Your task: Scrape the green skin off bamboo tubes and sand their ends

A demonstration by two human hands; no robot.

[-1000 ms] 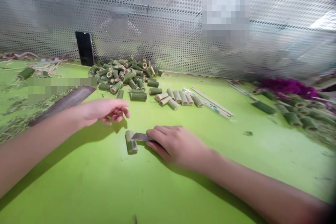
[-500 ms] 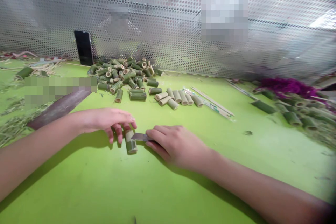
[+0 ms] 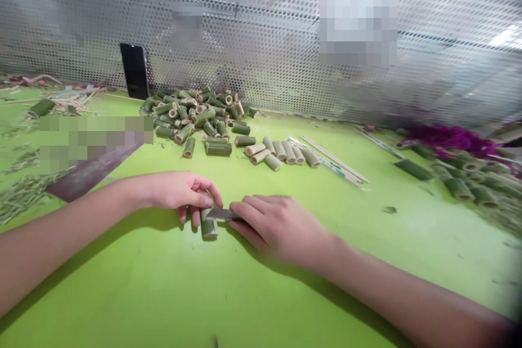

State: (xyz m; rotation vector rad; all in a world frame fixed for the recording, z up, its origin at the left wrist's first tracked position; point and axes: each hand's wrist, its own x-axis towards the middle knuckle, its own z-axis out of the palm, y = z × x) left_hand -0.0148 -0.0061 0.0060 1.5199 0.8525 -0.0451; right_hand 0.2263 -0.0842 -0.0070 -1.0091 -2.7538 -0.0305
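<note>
A short bamboo tube (image 3: 210, 227) lies on the green tabletop in front of me, part of its green skin scraped pale. My left hand (image 3: 179, 191) grips its far end, with the thumb on top and the fingers around it. In my right hand (image 3: 275, 223) is a knife (image 3: 221, 214), its handle mostly hidden by the closed fingers. The flat blade points left and rests against the top of the tube, close to my left thumb.
Behind my hands lies a heap of green bamboo tubes (image 3: 199, 111), beside a row of peeled pale tubes (image 3: 279, 150) and thin sticks (image 3: 334, 159). A phone (image 3: 135, 72) leans against the perforated metal screen (image 3: 261, 38). Larger bamboo pieces (image 3: 459, 188) and purple fibre (image 3: 452, 138) lie right.
My left thumb has come over onto the tube's far end and the fingers have closed around it. The knife stays on the tube. The view has shifted slightly.
</note>
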